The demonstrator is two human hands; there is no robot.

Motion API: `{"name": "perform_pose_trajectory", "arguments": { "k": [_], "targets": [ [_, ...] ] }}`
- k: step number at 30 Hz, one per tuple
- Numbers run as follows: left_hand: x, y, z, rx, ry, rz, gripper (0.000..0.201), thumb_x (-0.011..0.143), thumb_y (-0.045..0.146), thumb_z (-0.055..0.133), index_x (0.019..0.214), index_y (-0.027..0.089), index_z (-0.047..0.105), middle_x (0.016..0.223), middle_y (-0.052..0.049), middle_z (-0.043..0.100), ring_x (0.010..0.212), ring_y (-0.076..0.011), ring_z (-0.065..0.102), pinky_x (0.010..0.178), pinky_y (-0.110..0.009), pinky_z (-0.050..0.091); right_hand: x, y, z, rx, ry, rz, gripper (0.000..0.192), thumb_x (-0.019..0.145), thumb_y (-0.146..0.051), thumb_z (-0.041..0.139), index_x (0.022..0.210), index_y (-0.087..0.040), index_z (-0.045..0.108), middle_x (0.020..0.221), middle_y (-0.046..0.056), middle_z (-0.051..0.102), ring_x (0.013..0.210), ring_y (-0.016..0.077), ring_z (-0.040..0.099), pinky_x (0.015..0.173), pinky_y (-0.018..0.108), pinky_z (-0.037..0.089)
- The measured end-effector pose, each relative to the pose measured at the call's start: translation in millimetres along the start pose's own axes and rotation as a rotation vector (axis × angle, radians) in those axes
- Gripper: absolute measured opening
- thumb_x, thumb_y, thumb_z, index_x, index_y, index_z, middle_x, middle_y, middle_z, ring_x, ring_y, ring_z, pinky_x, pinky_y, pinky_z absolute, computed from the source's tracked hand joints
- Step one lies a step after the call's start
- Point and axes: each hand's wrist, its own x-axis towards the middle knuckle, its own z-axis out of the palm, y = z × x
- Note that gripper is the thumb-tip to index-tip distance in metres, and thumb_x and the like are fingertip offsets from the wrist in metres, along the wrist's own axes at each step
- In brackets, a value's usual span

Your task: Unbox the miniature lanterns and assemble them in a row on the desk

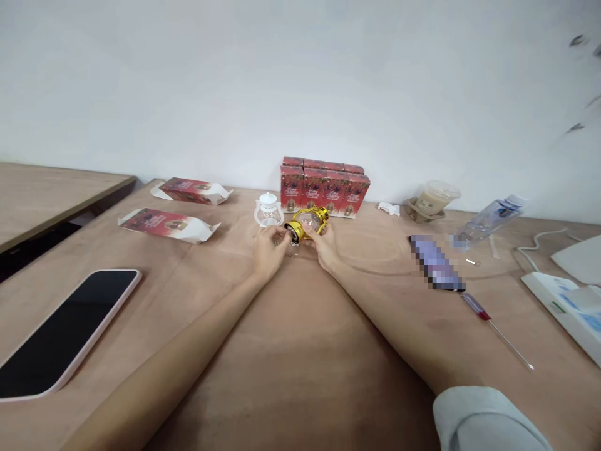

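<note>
A small gold lantern (310,220) with a clear body lies tilted on its side, its dark open underside turned toward the left. My right hand (326,247) is closed around its middle, thumb on the near side. At the underside, the fingers of my left hand (270,252) are pinched together close against the gold rim; what sits between them is too small to make out. Just below the rim, a small thin shiny piece shows near the left fingertips. A white lantern (268,210) with a clear body stands upright right behind my left hand.
Red printed boxes (323,188) stand in rows by the wall. Two opened boxes (169,225) lie at the left, above a phone (70,332). Rightward are crumpled tissue (389,208), a drink cup (436,199), a bottle (491,220), a blurred-out phone (436,263), a screwdriver (479,308) and a power strip (563,310).
</note>
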Motion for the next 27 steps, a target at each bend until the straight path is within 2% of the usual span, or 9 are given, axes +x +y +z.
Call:
{"name": "perform_pose_trajectory", "arguments": {
  "k": [7, 13, 20, 27],
  "targets": [
    [0.7, -7.2, 4.1, -0.086, -0.017, -0.089, 0.014, 0.072, 0.029, 0.057, 0.071, 0.017, 0.066, 0.070, -0.001, 0.066, 0.067, -0.0146, 0.058, 0.066, -0.027, 0.045, -0.6, 6.3, -2.2, -0.026, 0.011, -0.044, 0.058, 0.052, -0.035, 0.081, 0.097, -0.024, 0.045, 0.097, -0.001, 0.063, 0.087, 0.0176, 0.064, 0.070, 0.032, 0.058],
    [0.0, -8.1, 3.9, -0.092, -0.029, -0.155, 0.014, 0.069, 0.030, 0.060, 0.068, 0.018, 0.066, 0.067, -0.001, 0.066, 0.065, -0.0154, 0.059, 0.063, -0.027, 0.045, -1.0, 9.5, -3.0, -0.044, -0.014, -0.038, 0.061, 0.052, -0.035, 0.082, 0.100, -0.025, 0.044, 0.102, 0.001, 0.063, 0.090, 0.0182, 0.064, 0.069, 0.031, 0.058],
    [-0.2, -3.9, 1.3, -0.050, -0.042, -0.201, 0.017, 0.068, 0.033, 0.059, 0.063, 0.018, 0.064, 0.066, -0.001, 0.065, 0.069, -0.0166, 0.059, 0.066, -0.027, 0.044, 1.9, 16.7, -7.0, -0.096, -0.004, -0.109, 0.061, 0.055, -0.034, 0.082, 0.102, -0.024, 0.044, 0.102, 0.001, 0.064, 0.091, 0.0175, 0.063, 0.084, 0.036, 0.053],
    [-0.4, -0.4, -1.2, 0.005, -0.053, -0.226, 0.017, 0.068, 0.033, 0.057, 0.065, 0.018, 0.064, 0.069, -0.001, 0.066, 0.074, -0.0169, 0.059, 0.070, -0.027, 0.043, 1.8, 18.4, -7.3, -0.129, -0.002, -0.122, 0.063, 0.056, -0.033, 0.082, 0.105, -0.024, 0.044, 0.104, 0.003, 0.064, 0.094, 0.0197, 0.063, 0.092, 0.042, 0.050]
  ]
}}
